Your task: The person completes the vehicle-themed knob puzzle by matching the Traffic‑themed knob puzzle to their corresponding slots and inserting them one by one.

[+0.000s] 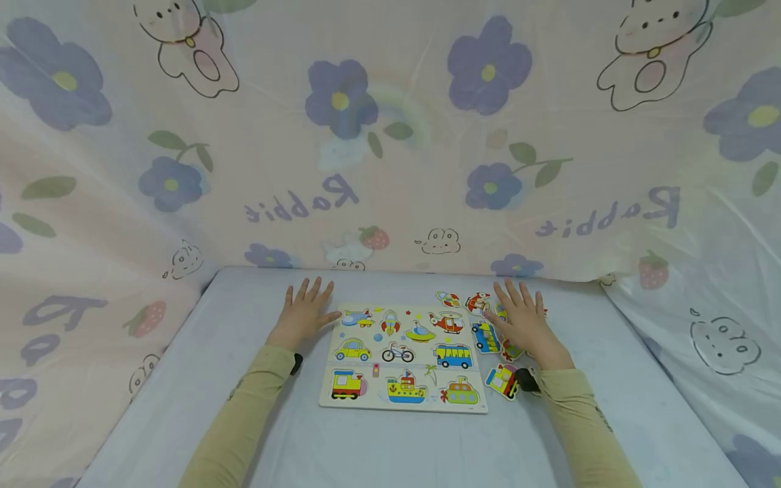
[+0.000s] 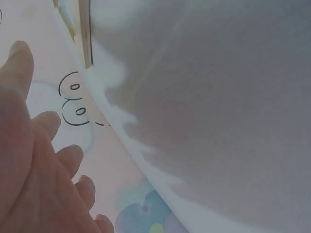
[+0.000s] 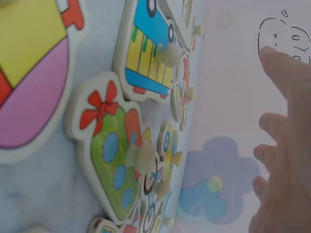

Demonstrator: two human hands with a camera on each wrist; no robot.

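Note:
A flat wooden puzzle board (image 1: 387,369) with printed vehicles lies on the white table. My left hand (image 1: 302,318) is palm down by its upper left corner, fingers spread, thumb close to the edge, holding nothing. My right hand (image 1: 523,322) is spread too, fingers straight, over a cluster of loose puzzle pieces and partly hiding them. Around it lie a bus piece (image 1: 486,337), a train piece (image 1: 503,381), a red helicopter piece (image 1: 477,302) and a rocket piece (image 1: 448,298). In the right wrist view, a green submarine piece (image 3: 116,160) shows a wooden knob (image 3: 142,156).
Patterned cloth (image 1: 396,169) with flowers and rabbits hangs behind the table and at both sides. A white cover (image 1: 378,447) lies over the table. Dark wrist cameras (image 1: 527,379) sit at both wrists, below beige sleeves (image 1: 244,413).

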